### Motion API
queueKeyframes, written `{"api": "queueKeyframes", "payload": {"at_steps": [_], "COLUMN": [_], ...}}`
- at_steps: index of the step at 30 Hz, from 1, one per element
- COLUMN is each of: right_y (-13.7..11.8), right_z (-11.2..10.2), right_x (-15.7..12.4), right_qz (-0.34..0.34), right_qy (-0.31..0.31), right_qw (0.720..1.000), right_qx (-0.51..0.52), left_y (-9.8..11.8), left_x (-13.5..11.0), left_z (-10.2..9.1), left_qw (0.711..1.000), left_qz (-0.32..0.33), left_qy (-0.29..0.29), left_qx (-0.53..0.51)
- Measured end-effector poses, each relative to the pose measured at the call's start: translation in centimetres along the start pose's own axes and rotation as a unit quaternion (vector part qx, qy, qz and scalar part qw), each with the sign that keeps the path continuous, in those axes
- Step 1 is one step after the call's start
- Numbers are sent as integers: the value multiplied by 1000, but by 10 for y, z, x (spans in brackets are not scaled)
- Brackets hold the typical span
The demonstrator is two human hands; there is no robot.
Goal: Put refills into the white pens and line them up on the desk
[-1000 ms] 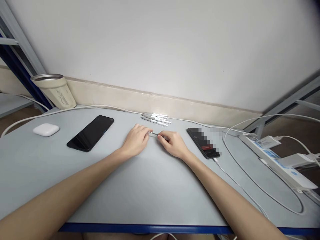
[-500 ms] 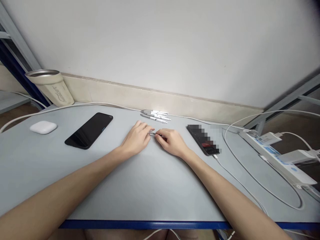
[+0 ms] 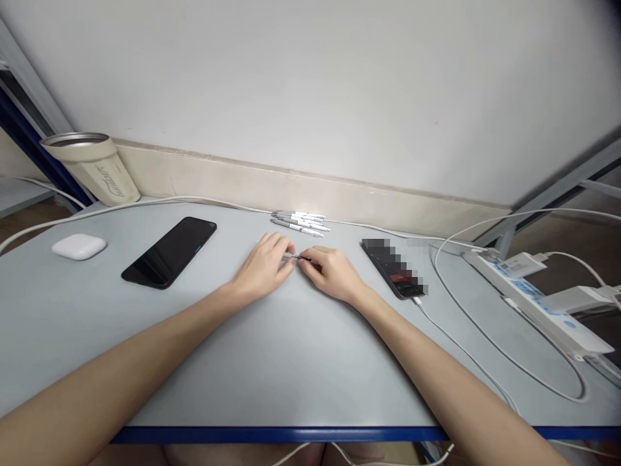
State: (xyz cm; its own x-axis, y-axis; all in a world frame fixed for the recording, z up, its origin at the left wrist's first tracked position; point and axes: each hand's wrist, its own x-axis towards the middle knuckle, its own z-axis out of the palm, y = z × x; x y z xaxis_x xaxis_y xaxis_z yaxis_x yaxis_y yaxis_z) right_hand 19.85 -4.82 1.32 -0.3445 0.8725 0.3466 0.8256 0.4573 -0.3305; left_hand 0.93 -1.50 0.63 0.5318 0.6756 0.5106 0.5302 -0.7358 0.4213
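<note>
Hands close together at centre: left hand (image 3: 263, 266) and right hand (image 3: 334, 275) pinch 1 slim pen (image 3: 297, 257) from both ends, keeping it level.

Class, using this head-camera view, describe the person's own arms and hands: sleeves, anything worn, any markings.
The left arm and right arm are bare, with no sleeve in view. The left hand and right hand wear no gloves. No watch, bracelet, ring or marking shows, and no cable is attached.
</note>
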Motion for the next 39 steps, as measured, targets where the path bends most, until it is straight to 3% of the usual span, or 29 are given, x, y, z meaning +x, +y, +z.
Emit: {"api": "queueKeyframes", "payload": {"at_steps": [12,18,24,31,39], "right_y": [4,0,-1,-1,-6], "right_z": [-4,-4,-4,-1,0], "right_x": [0,1,-1,-3,-5], "right_qz": [25,61,18,-26,-21], "right_qy": [13,28,21,25,17], "right_qw": [987,989,994,997,998], "right_qx": [155,129,106,61,58], "left_y": [-3,-3,0,5,12], "left_x": [1,1,0,0,0], "left_z": [-1,-2,-5,-9,-7], "left_qw": [999,997,990,957,954], "left_qz": [-15,-49,-86,-182,-180], "left_qy": [-25,-27,-44,-85,-63], "left_qx": [-21,-59,-102,-210,-233]}}
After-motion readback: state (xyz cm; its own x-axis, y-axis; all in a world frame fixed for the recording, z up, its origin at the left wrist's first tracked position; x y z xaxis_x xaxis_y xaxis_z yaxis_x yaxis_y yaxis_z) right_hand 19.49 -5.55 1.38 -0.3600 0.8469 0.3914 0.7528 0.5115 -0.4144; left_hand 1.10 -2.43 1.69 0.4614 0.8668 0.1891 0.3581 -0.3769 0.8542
